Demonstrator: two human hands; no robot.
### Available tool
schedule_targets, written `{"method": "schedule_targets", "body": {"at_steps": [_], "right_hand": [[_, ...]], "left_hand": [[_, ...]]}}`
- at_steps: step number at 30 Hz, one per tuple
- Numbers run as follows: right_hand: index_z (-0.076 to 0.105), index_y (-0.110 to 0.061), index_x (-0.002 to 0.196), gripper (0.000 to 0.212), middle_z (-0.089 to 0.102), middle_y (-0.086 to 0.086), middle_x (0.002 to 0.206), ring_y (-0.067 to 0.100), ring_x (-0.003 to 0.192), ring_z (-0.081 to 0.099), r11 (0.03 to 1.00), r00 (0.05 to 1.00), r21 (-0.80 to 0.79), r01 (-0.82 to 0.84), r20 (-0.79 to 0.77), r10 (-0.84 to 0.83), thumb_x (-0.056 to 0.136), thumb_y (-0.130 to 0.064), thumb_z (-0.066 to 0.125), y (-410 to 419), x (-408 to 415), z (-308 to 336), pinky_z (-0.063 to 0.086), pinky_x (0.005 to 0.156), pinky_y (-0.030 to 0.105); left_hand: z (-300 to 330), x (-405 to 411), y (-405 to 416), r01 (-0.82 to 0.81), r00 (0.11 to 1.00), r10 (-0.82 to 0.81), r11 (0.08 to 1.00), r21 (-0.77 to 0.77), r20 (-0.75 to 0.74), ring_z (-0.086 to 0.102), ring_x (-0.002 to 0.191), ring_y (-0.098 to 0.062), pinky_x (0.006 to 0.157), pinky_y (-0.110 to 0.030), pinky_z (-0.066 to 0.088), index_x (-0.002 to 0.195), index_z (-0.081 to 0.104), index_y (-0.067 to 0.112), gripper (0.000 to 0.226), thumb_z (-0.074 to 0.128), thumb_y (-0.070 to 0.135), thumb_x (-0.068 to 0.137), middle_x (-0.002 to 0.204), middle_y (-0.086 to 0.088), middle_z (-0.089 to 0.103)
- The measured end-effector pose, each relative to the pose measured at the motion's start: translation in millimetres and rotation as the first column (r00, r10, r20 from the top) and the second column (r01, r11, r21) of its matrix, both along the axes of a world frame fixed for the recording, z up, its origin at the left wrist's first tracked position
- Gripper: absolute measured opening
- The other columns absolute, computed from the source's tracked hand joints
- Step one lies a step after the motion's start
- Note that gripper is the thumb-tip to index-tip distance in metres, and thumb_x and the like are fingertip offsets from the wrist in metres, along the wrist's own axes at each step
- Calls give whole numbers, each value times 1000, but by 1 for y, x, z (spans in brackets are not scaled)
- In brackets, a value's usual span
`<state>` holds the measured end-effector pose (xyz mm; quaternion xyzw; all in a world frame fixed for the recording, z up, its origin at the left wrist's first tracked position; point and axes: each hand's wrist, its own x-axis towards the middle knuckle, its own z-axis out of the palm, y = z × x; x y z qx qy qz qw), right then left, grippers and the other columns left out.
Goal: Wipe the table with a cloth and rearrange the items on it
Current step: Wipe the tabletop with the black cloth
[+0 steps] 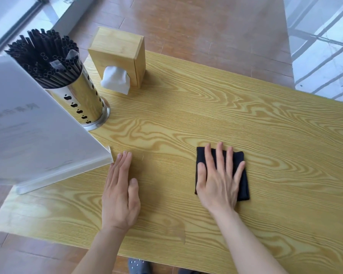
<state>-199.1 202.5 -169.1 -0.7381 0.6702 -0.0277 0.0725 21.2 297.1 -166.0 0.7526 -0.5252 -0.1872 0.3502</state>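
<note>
A folded black cloth (pixel 243 184) lies flat on the light wooden table (pixel 206 119), right of centre. My right hand (pixel 219 178) presses down on it with fingers spread. My left hand (pixel 120 194) rests flat on the bare tabletop to the left, fingers together, holding nothing, its fingertips beside the corner of a white acrylic sign stand (pixel 34 139). Behind the stand is a perforated metal holder (pixel 83 103) full of dark chopsticks. A wooden tissue box (pixel 119 54) with a white tissue poking out stands at the far left edge.
The table's near edge runs along the bottom and its far edge slants along the top right. Brown floor tiles (pixel 206 26) lie beyond it, and glass panels stand at far left and right. A shoe (pixel 137 265) shows below the near edge.
</note>
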Motion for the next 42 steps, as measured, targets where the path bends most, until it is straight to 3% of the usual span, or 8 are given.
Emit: {"method": "schedule_targets", "body": {"at_steps": [4,8,14,20,28,33,37,42], "right_hand": [[13,-34,163,63,7,-2,173,25,160,-4,991,991,-2,132,34,-132,102,-50,15,-12,16,1,0,126,62],[8,-31,164,67,1,-1,174,26,159,-12,984,982,23,179,56,-180,100,-49,9,-21,43,4,-4,126,60],[7,-32,164,64,-3,-1,174,26,159,-15,998,992,58,-1,126,-6,101,-47,9,-22,112,9,-8,125,59],[16,-28,163,66,5,2,174,27,160,-10,965,956,48,-257,158,247,99,-42,16,4,147,10,-1,125,60],[14,-28,162,66,-4,6,174,30,158,-19,891,895,85,-446,82,439,102,-47,34,70,137,12,-4,124,63],[22,-31,160,62,2,5,174,31,159,-13,901,905,96,-423,86,416,101,-45,39,102,119,11,3,123,67],[28,-33,158,59,9,4,174,31,160,-9,919,922,100,-382,100,373,102,-44,39,115,104,14,6,122,69],[27,-35,160,59,10,3,173,29,160,-2,953,956,90,-289,86,281,103,-44,39,128,74,17,11,122,69]], "left_hand": [[4,4,7,-23,998,21,999,-34,-58,25,153,-15,123,-44,23,154,35,11,55,25,27,103,160,1,37],[6,3,14,-44,999,44,999,-1,0,26,153,-14,124,-44,20,155,33,13,56,19,35,106,160,4,37],[3,6,15,-26,1000,26,1000,-4,1,26,153,-13,125,-38,19,156,33,14,59,20,41,105,160,7,35],[6,8,17,-112,983,109,994,-14,-147,33,150,-17,117,-48,33,156,32,21,64,23,53,100,159,6,41],[8,11,15,-120,977,112,992,-36,-180,37,146,-11,111,-9,24,153,39,18,64,24,51,99,155,12,41],[7,10,19,-73,986,72,997,0,-149,28,151,-10,120,-44,28,155,34,22,62,24,48,100,158,7,40],[8,3,24,-32,999,32,999,9,-27,11,150,9,125,-40,17,156,33,17,60,25,42,101,159,12,32],[8,-5,35,20,988,-33,997,81,153,19,155,-13,127,-39,11,156,32,13,60,28,39,102,161,-1,37]]}}
